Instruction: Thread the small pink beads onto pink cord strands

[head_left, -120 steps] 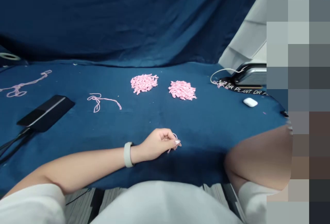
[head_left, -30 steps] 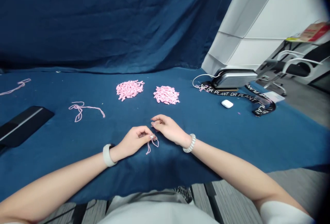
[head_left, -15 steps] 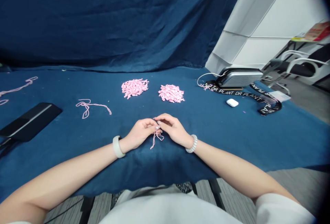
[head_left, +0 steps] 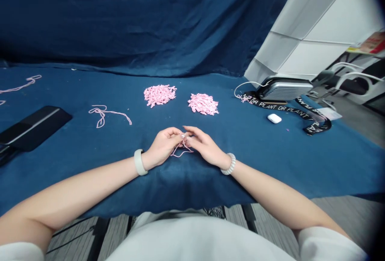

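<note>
Close to the table's front middle, my left hand point(head_left: 165, 145) pinches a thin pink yarn point(head_left: 181, 155) between thumb and fingers. My right hand point(head_left: 207, 148) meets it at the fingertips, its thumb and fingers closed on the same yarn while the index finger stretches out above. A loop of the yarn hangs below both hands; the part inside the fingertips is hidden. Beyond the hands lie two heaps of small pink knotted yarn pieces, the left heap point(head_left: 160, 95) and the right heap point(head_left: 203, 104).
Loose pink yarn point(head_left: 104, 112) lies left of the heaps, beside a black flat panel point(head_left: 36, 128). At the right are a silver ribbed case point(head_left: 287, 91) with a white cable, a black lettered strap point(head_left: 276, 108) and a white earbud case point(head_left: 274, 118). Blue cloth covers the table point(head_left: 255, 160).
The hanging yarn has gone from a short dangling bow shape to a wider loop between the hands. My right index finger has straightened. The whole view has shifted slightly.
</note>
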Tool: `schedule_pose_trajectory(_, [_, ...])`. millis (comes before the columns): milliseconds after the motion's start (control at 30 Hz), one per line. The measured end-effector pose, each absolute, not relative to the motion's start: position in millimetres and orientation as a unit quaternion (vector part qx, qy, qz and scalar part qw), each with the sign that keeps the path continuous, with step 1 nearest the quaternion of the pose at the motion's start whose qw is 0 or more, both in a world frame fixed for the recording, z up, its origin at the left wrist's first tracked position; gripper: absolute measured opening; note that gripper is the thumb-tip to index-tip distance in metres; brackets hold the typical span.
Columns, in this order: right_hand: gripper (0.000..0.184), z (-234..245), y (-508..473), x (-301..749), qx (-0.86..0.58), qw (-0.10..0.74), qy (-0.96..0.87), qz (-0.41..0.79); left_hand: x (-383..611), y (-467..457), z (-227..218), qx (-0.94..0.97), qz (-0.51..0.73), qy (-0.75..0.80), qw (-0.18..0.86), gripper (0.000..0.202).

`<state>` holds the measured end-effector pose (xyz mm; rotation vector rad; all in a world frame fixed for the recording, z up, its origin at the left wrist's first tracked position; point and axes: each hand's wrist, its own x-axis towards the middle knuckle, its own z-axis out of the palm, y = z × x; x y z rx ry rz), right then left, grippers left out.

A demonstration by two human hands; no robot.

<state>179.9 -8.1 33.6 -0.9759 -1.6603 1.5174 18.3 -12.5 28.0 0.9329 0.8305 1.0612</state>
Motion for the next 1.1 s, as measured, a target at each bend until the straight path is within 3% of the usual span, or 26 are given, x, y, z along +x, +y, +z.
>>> schedule_pose_trajectory(200, [0.072,30,-16,175,-0.378,0.313,-0.713,0.501,18,-15,29,0.415,0.474,0.399,0.666,0.025])
schedule_pose_trajectory(567, [0.043,34,-21,182,-0.381,0.296,-0.747,0.457,9,-20,44,0.52,0.488,0.431,0.554,0.027])
schedule_pose_trajectory(867, [0.032,43,-31,183,-0.367,0.221,-0.814,0.392,14,-27,57,0.454,0.504,0.378,0.63,0.022])
schedule_pose_trajectory(1100, [0.025,45,-35,182,-0.323,0.189,-0.83,0.414,14,-30,72,0.41,0.548,0.355,0.637,0.025])
